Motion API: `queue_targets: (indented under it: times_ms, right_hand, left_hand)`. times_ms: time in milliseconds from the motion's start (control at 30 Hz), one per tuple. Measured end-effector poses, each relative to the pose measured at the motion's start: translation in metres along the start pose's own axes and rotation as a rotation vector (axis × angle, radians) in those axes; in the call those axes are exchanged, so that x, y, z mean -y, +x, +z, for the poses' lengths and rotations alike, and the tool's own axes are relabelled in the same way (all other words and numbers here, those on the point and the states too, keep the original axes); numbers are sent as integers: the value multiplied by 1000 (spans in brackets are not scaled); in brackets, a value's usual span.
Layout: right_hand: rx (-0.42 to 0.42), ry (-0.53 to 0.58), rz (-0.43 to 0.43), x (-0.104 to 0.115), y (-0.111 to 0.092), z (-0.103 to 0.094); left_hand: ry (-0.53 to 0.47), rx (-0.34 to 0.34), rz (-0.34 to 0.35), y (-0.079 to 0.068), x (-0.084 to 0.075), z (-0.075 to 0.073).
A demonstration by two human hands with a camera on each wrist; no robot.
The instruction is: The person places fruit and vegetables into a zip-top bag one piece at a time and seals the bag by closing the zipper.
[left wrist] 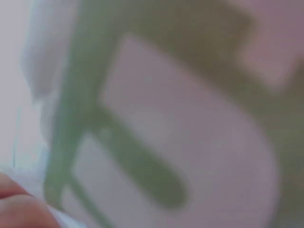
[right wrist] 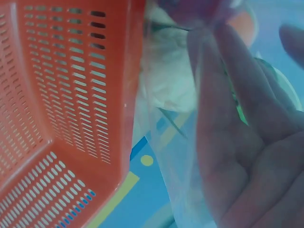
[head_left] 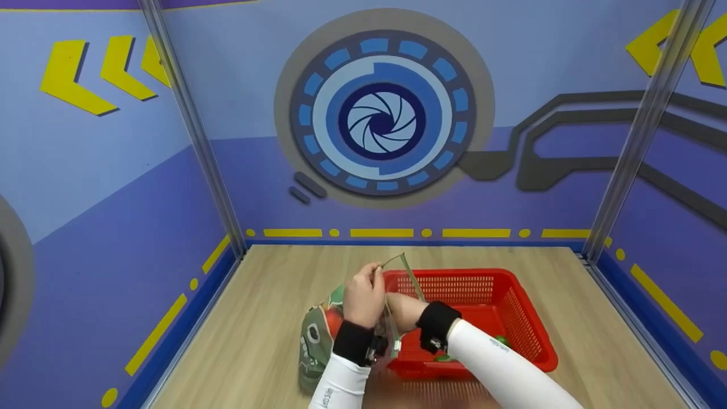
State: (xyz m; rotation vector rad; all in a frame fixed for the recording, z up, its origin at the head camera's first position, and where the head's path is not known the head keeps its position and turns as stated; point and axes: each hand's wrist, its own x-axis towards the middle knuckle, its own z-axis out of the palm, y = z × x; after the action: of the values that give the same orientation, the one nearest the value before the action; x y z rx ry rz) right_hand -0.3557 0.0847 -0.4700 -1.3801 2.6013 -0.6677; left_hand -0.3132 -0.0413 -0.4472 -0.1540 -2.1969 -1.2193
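Note:
A plastic bag [head_left: 318, 346] with green print and pale lettering stands left of a red basket [head_left: 537, 324]. My left hand [head_left: 365, 295] pinches the bag's upper edge, which rises in a pointed fold; the print fills the left wrist view. My right hand [head_left: 404, 312] reaches inside the bag mouth. In the right wrist view its fingers [right wrist: 216, 95] extend straight against a dark purple-red round thing [right wrist: 197, 10], with the thumb apart. Near it, a pale lumpy thing [right wrist: 171, 71] shows inside the bag. Something red-orange shows at the bag's front in the head view.
Small green things [head_left: 501, 341] lie in the slotted basket, partly hidden by the right forearm. The wooden tabletop [head_left: 261, 307] is bounded by blue printed panels and metal corner posts [head_left: 196, 119].

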Motion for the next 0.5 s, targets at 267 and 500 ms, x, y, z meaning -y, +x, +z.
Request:
queue_targets:
  times_ms: [267, 500]
  right_hand:
    - [-107, 469, 143, -13, -30, -36]
    - [-252, 448, 262, -51, -70, -59]
  left_hand:
    - [0, 19, -22, -1, 2, 1]
    - [-4, 8, -13, -2, 1, 2]
